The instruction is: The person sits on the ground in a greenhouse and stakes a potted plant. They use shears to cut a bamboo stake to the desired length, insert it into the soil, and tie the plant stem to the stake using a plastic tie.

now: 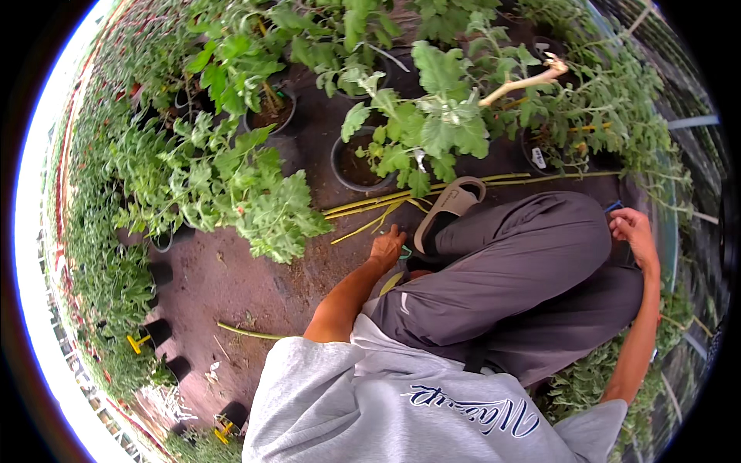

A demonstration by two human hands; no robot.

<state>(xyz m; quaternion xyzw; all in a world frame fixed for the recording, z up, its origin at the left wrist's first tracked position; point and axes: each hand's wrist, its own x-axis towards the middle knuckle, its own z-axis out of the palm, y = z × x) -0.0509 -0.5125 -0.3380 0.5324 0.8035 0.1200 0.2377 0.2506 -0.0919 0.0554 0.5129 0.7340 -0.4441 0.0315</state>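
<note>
Beside the beige slide sandal on my foot, my left hand is low over the dark ground cover, fingers bent. A green strip shows at its edge; whether I grip it is unclear. My right hand is by my knee, with fingertips drawn together. A small blue item appears just beyond those fingertips, and I cannot tell if they hold it. Yellow-green stakes or cut stems lie on the ground ahead of my left hand. A black pot with a leafy plant stands beyond them.
Potted leafy plants crowd the far side and the left, including one pot with soil showing. A thick cut branch juts out among leaves. Black pots with yellow pieces line the left. A green stem lies near my left elbow.
</note>
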